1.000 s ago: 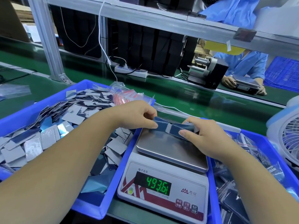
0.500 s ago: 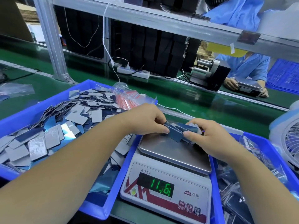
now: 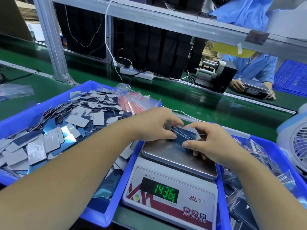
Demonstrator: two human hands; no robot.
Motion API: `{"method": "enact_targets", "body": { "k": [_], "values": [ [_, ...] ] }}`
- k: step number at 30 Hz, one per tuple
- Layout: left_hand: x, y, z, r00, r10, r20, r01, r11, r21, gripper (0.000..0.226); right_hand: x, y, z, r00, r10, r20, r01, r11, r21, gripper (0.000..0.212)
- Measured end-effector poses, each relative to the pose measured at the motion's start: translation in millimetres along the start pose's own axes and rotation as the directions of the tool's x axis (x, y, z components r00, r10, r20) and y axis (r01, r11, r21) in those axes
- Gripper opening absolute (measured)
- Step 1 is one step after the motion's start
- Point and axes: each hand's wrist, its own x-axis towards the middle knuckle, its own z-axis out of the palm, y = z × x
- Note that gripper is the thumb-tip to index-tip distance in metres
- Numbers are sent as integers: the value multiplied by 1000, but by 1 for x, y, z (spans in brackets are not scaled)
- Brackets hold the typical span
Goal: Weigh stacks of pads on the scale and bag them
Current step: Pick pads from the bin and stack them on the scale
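Both hands meet over the far edge of the scale (image 3: 171, 185) pan: the left hand (image 3: 153, 126) pinches one end of a small stack of blue pads (image 3: 182, 136) with curled fingers, and the right hand (image 3: 210, 143) grips the other end. Half a second ago the display read 11.6; now 143.6, and the stack sits tighter between the hands. A blue bin (image 3: 93, 211) of loose pads lies left, zip bags (image 3: 131, 101) at its far corner

A green bench (image 3: 191, 103) carries two blue bins (image 3: 54, 103), a digital scale (image 3: 169, 188), a power strip (image 3: 136, 73), and perhaps a fan (image 3: 295, 143).
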Motion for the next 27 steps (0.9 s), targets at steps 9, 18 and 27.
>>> {"method": "enact_targets", "body": {
  "k": [9,18,27],
  "values": [
    [0,7,2,999,-2,35,3,1000,-27,35,0,-3,-3,990,-121,-75,90,938,-334,30],
    [0,7,3,998,-7,55,9,999,-33,21,-5,-13,-7,915,-345,-210,236,878,-417,10],
    [-1,7,3,997,-22,80,28,997,-69,11,-15,-14,-33,998,58,-39,-67,954,-293,17]
  ]
}}
